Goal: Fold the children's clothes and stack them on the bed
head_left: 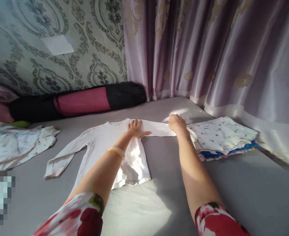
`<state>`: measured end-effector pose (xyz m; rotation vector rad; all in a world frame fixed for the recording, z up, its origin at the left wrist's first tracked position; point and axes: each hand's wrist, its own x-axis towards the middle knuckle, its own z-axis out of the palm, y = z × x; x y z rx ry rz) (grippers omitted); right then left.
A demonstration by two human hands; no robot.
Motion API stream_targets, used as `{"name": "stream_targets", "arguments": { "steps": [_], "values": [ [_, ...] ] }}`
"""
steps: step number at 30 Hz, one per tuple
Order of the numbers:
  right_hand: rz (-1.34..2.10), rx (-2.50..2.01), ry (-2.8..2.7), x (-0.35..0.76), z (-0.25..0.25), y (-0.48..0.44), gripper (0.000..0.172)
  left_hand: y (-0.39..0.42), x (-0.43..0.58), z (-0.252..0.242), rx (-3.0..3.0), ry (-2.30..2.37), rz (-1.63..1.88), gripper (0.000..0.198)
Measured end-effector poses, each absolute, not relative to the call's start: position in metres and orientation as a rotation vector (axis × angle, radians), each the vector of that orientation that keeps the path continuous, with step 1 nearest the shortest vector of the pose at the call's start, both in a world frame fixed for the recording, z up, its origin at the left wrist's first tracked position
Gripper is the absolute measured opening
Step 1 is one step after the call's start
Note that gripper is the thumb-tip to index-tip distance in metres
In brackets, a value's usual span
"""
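A white long-sleeved shirt (102, 141) lies spread on the grey bed sheet, its neckline pointing away from me. My left hand (135, 128) presses flat near the shirt's right shoulder, fingers spread. At the cuff of the sleeve that stretches out to the right, my right hand (177, 124) is closed, gripping the sleeve end. The other sleeve lies bent down to the left. Just beside my right hand sits a stack of folded clothes (223, 136), with a white patterned piece on top and a blue one below.
A white patterned cloth (21, 144) lies rumpled at the left. Along the patterned wall rests a long black and pink bag (82, 101). Purple curtains (195, 49) hang behind the bed's far right edge. Sunlight falls on the grey sheet (169, 203).
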<state>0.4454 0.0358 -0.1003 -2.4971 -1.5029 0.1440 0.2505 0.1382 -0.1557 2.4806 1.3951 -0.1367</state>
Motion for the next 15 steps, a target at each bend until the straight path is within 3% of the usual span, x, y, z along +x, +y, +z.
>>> {"name": "stream_targets", "arguments": {
  "steps": [6,10,15],
  "values": [
    [0.605,-1.971,-1.874,0.373,-0.134,0.062,0.057,0.139,0.251,-0.16,2.468,1.398,-0.201,0.106],
    [0.719,-2.097,-1.843,0.365,-0.148,0.06,0.069,0.141,0.251,-0.162,2.473,1.426,-0.22,0.099],
    [0.654,-2.408,-1.703,0.385,-0.148,0.051,0.069,0.138,0.253,-0.159,2.458,1.444,-0.214,0.107]
  ]
}}
